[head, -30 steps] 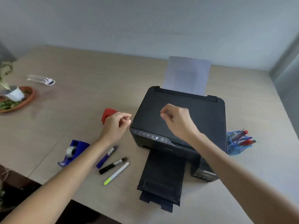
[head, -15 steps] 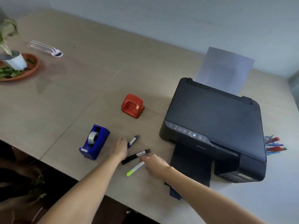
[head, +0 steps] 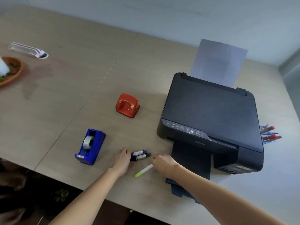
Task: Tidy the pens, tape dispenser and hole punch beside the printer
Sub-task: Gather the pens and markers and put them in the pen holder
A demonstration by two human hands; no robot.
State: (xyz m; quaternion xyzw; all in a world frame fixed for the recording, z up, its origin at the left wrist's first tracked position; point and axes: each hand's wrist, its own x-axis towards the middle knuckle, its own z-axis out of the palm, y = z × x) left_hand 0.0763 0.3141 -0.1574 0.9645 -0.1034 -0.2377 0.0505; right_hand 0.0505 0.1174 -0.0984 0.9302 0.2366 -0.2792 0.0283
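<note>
Pale wood worktop runs under a grey wall, with a terracotta dish and a white clip at its far left, well apart from the job. Next comes the blue tape dispenser, a blocky wedge with a clear roll; it looks weighted and stiff, best gripped across its flat sides. Behind it, nearer the printer, sits the red hole punch, squat and likely metal, so heavy for its size and easiest lifted by the arched lever. The left hand lies flat near the front edge, fingers pressed together against the ends of a blue marker and a black marker, which lie side by side and touching. Both look light, rigid and prone to roll, so they should be taken round the barrel. A white highlighter with a green tip lies just below them, its far end under the right hand, which is loosely curled; whether it pinches that end I cannot tell. The black printer stands right of everything, its tray out, a pen holder behind it.
</note>
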